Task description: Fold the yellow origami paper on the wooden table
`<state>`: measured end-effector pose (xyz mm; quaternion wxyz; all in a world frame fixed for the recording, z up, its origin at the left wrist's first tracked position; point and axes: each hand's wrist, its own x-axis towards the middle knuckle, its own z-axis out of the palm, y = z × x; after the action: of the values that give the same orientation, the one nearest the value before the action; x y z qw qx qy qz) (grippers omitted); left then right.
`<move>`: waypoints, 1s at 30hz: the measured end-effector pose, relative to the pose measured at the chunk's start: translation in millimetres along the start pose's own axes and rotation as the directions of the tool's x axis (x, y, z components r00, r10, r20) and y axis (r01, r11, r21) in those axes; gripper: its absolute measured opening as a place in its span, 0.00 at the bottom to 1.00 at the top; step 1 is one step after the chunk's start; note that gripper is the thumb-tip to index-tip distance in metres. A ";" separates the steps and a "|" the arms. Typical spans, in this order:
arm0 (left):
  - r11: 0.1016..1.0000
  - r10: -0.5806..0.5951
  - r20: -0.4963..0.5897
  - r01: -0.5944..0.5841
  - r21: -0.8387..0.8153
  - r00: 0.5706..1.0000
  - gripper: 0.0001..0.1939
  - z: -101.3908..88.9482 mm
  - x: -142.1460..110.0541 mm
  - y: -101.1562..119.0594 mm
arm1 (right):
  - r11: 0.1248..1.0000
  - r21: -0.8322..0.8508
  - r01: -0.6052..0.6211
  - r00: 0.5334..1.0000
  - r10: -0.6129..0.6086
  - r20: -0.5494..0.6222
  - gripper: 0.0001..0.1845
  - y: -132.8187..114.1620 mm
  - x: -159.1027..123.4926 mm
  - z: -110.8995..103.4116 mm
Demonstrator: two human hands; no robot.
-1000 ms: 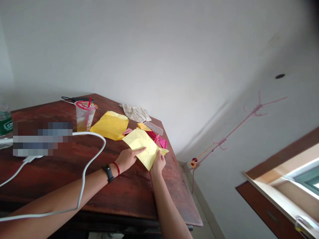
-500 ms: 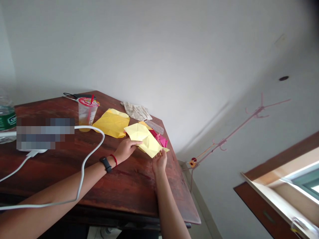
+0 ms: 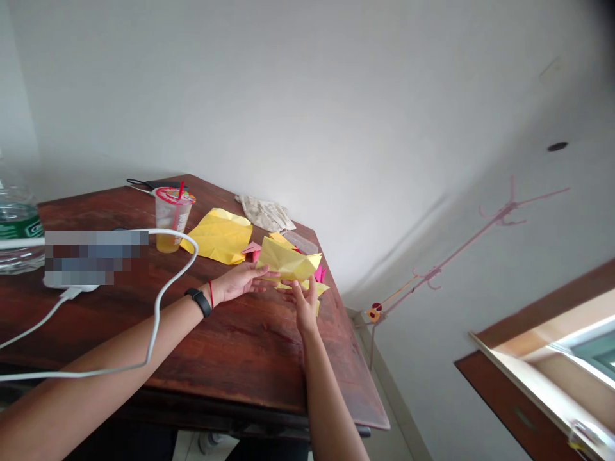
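Note:
A creased yellow sheet of paper (image 3: 288, 261) is held up over the table, bent so that its lower part folds back under it. My left hand (image 3: 243, 282) grips its left edge, thumb on top and fingers stretched beneath. At the lower right edge, my right hand (image 3: 305, 304) has thumb and fingers around the paper, with the other fingers spread. Behind the sheet, pink folded paper (image 3: 253, 250) and magenta paper (image 3: 320, 274) show in part. A larger yellow paper (image 3: 218, 235) lies flat to the left.
A lidded drink cup (image 3: 172, 221) with a red straw stands on the wooden table (image 3: 230, 358). Nearby are a crumpled cloth (image 3: 266, 213), a clear plastic case (image 3: 302, 242) and a water bottle (image 3: 19, 230). A white cable (image 3: 161, 307) loops across the left arm. A pink coat rack (image 3: 446, 253) leans right.
The yellow sheet has tilted and bent over, spread less flat than before. My right hand's fingers have opened wider and shifted along its edge. Pink paper has come into sight on the left.

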<state>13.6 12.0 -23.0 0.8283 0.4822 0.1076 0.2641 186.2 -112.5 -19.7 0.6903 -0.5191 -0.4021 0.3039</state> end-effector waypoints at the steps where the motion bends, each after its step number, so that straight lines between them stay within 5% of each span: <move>1: 1.000 -0.009 0.000 0.009 0.006 1.000 0.25 0.3 -0.1 0.0 | 1.000 0.007 -0.002 1.000 0.002 -0.009 0.37 0.0 0.8 -0.9; 6: 1.000 -0.021 -0.029 0.021 0.022 0.999 0.24 1.0 -1.7 1.0 | 0.998 0.063 -0.013 0.999 0.017 -0.049 0.26 1.1 7.0 -7.5; 14: 0.999 0.015 -0.175 -0.006 0.054 0.985 0.24 0.9 3.2 -6.1 | 1.000 0.028 0.010 0.985 -0.005 -0.171 0.25 10.2 14.2 -9.7; 22: 0.965 0.258 -0.378 -0.220 0.141 0.889 0.22 13.3 6.9 -9.2 | 0.997 0.071 -0.030 0.974 0.045 -0.221 0.23 18.3 15.6 -8.0; 30: 0.934 0.357 -0.419 -0.319 0.161 0.835 0.20 19.6 4.6 -5.5 | 0.990 0.120 -0.072 0.979 0.093 -0.181 0.27 22.6 11.8 1.9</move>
<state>27.8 -2.2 -17.4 0.7011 0.4557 0.2169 0.5037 190.3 -95.5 -38.4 0.7398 -0.5219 -0.2959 0.3045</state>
